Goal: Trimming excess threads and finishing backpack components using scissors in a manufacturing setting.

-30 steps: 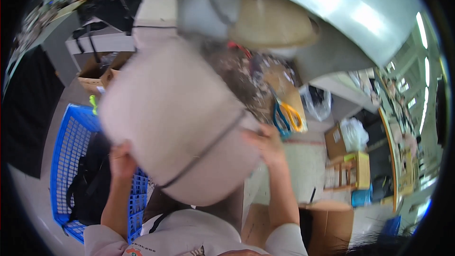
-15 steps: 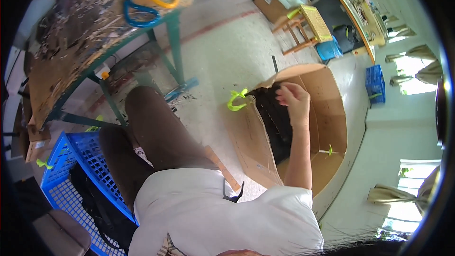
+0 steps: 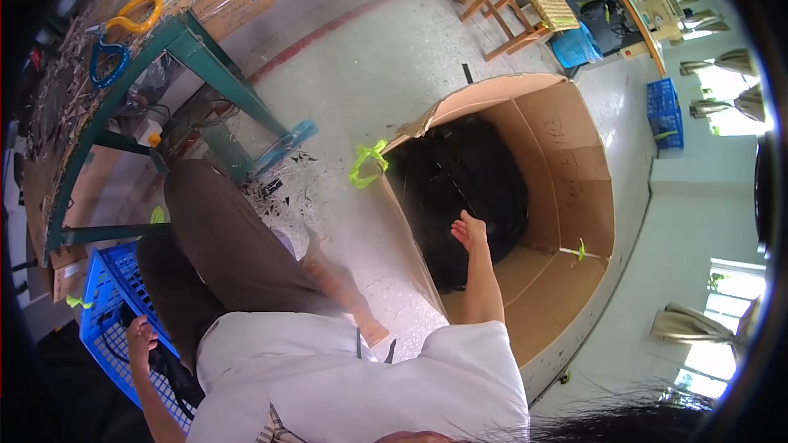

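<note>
My right hand point(image 3: 469, 231) is over a large open cardboard box point(image 3: 566, 189), its fingers stretched out and nothing in them. Beneath it, inside the box, lies a dark black bag-like item point(image 3: 480, 168) with a strap or band across it. On the other side, my left hand point(image 3: 141, 340) is at a blue plastic basket point(image 3: 103, 279). Its fingers are loosely bent and apart, close to black fabric items point(image 3: 176, 377) with a thin cord in the basket. No object shows in that hand.
Yellow-green ribbon point(image 3: 368, 164) is tied at the box's rim. Scissors point(image 3: 123, 37) with one orange and one blue handle lie on a scrap-strewn, green-legged table point(image 3: 176, 37) at left. Farther off stand a wooden stool point(image 3: 538, 0) and another blue basket point(image 3: 663, 115).
My right hand has left the black item at the box's rim and moved nearer, fingers extended. The black item now lies deeper in the box. My left hand has come into view at the basket.
</note>
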Tool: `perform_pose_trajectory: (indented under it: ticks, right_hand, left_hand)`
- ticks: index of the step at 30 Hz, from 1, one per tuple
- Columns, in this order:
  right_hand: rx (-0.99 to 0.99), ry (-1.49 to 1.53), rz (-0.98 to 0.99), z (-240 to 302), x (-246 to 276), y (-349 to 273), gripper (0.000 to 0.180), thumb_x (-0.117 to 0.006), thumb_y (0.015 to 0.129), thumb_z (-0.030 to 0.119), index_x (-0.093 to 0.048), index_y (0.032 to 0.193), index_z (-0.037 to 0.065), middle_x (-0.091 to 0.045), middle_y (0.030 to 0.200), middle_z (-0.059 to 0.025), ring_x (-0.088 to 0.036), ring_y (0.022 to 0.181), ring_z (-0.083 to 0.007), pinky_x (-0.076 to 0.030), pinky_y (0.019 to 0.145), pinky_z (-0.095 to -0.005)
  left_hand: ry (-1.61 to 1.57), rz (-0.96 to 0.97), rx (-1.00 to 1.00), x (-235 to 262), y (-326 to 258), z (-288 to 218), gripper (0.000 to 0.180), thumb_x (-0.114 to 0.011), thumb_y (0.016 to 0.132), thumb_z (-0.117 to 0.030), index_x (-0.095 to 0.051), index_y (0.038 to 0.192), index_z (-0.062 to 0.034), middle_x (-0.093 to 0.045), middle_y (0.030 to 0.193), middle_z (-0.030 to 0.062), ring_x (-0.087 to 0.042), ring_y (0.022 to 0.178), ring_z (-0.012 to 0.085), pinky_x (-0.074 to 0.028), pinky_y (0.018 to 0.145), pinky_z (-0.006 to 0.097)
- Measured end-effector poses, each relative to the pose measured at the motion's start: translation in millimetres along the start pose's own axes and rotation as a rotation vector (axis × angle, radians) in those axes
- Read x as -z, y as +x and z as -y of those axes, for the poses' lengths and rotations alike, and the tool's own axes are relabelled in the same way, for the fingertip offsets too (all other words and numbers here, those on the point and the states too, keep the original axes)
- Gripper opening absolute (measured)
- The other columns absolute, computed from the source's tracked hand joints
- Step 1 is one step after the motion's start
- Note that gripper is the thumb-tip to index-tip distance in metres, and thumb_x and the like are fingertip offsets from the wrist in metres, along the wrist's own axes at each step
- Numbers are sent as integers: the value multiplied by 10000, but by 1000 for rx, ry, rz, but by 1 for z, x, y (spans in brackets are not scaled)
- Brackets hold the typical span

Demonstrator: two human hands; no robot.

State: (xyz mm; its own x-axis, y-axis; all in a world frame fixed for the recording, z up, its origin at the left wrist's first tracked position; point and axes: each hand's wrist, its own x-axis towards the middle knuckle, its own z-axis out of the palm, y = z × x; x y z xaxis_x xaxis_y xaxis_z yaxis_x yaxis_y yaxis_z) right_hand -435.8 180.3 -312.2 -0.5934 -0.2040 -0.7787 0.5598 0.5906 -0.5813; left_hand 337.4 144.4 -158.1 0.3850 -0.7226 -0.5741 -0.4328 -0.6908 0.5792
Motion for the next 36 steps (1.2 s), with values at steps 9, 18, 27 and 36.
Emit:
perform_pose_trajectory:
  ticks: [9,18,27,36]
  right_hand:
    - [-40,646,6,-14,-16,73,964,-697,686,348,-55,1283,-53,-134,1293,-240,-291,1149,-398,-289,962,-489]
    - [18,1032,-118,-10,11,118,915,-718,590,479,-234,1224,30,-226,1231,-101,-323,1028,-266,-358,845,-441]
    - [166,873,-213,46,60,133,213,-639,752,166,-540,848,5,-533,749,-68,-526,723,-213,-481,651,-383]
    - [1252,-422,-185,152,38,-77,194,-564,755,18,-424,635,-41,-419,663,-23,-380,582,-97,-306,507,-230]
  left_hand:
    - [372,5,352,48,-38,73,298,-493,762,-110,-504,1048,-28,-575,786,107,-603,550,215,-489,411,318]
    - [313,22,375,29,-67,53,273,-510,755,-95,-510,999,26,-575,770,104,-588,533,203,-473,409,291]
    - [308,27,231,-5,-63,14,254,-515,734,-45,-522,970,48,-575,708,91,-579,536,178,-432,396,265]
    - [504,-96,-442,-67,-61,-99,281,-550,692,43,-531,970,16,-554,922,160,-557,751,253,-455,653,304]
